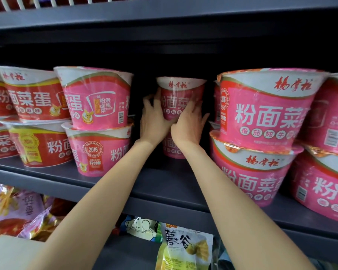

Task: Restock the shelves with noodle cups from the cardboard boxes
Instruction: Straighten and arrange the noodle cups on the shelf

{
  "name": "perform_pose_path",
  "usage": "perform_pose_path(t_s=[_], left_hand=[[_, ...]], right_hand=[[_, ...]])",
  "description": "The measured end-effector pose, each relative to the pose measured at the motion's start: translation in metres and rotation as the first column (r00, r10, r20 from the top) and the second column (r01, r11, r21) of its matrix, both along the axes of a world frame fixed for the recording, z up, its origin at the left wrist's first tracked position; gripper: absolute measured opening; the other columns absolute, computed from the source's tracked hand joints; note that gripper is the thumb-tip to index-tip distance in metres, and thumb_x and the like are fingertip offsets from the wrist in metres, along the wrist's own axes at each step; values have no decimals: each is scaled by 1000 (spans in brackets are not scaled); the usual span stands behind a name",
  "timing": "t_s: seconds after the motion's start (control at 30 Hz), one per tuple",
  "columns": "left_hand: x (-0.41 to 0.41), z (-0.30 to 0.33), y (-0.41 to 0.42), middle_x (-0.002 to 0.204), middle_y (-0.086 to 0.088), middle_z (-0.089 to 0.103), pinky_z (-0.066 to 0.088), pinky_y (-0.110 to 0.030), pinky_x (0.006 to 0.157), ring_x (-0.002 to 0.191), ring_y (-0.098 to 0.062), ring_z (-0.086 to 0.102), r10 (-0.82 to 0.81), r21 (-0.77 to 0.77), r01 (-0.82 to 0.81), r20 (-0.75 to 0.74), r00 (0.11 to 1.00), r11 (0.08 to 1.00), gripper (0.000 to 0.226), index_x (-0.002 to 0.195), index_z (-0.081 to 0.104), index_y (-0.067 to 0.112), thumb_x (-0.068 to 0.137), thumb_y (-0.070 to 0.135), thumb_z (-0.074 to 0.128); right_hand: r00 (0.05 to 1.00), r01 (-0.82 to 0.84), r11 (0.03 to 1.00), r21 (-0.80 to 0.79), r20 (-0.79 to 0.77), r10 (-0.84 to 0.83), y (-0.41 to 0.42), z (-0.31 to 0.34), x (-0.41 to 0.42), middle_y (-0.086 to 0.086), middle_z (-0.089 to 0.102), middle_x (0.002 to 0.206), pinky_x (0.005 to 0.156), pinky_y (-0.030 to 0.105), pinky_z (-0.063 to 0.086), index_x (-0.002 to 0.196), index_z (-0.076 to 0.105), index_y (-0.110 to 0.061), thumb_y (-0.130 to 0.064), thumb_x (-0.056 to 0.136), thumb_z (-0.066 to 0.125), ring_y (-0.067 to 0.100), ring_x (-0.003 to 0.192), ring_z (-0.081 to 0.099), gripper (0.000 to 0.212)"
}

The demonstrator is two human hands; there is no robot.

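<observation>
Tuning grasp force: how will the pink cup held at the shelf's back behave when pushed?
The held pink cup sits atop a lower cup and narrows downward, so probably tippy. Its glossy wrap looks slippery. Both the left hand and right hand steady it.

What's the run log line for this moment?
left hand + right hand | gripping pink noodle cup | atop lower cup | shelf gap, rear
</observation>
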State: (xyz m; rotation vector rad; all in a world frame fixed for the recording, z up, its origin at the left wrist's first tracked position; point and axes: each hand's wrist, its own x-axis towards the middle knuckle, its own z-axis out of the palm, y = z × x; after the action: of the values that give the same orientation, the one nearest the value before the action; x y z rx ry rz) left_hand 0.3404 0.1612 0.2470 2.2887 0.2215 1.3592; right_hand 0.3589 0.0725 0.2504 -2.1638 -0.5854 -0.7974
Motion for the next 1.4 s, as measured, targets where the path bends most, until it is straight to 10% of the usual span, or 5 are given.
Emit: perform_pose_path(t_s=[0.57,0.93,1.2,1.4], left_hand=[[5,-8,2,139,-13,44,40,-33,94,121,-29,51,-74,38,73,29,997,997,77,149,22,16,90,50,56],[-7,-14,4,148,-9,35,37,-31,102,130,-26,43,-176,74,179,-44,983,981,72,148,28,11,88,32,62],[-19,-14,6,148,-9,38,42,-35,103,128,-23,48,-169,102,176,-81,982,979,66,147,32,12,88,14,61],[-126,-43,-7,101,-3,70,48,-25,76,89,-18,61,-49,570,-185,370,928,801,28,114,65,7,89,5,54]], right_hand=[[973,139,983,-121,202,-113,6,-23,10,24,16,154,119,50,4,150,15,-8,-13,88,62,37,143,17,78],[996,12,1000,-29,90,-10,3,-20,9,21,11,155,110,51,31,150,17,-10,-9,82,66,38,141,21,84],[1000,-20,992,-128,3,20,-3,-19,-7,23,2,156,115,51,22,151,7,-8,-6,83,64,40,144,8,89],[944,-279,899,-338,74,321,-56,-50,-75,6,18,156,106,34,35,151,19,-16,-8,89,55,26,139,25,72]])
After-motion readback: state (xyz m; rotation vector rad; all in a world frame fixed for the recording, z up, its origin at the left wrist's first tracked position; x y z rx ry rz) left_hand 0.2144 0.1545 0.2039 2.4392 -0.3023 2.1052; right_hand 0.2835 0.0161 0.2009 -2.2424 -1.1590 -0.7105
